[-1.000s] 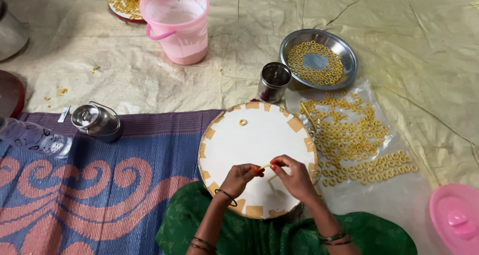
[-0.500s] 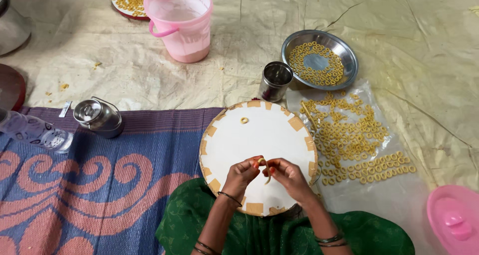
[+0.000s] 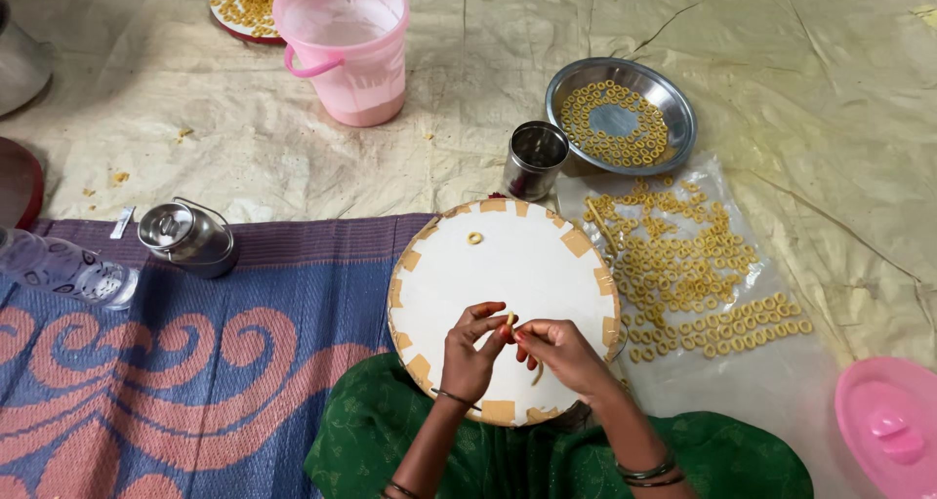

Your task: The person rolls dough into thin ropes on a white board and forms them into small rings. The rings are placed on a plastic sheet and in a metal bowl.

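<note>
Left hand and right hand meet fingertip to fingertip, each grip pinched.

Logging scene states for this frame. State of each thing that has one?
left hand: pinching dough strip
right hand: pinching dough strip
dough strip: held between both hands, not yet a ring
round white board: one dough ring on it
pink bucket: upright, lid off
pink lid: lying on floor
steel tumbler: upright, open
steel plate: ringed with dough rings
lidded steel can: closed
</note>
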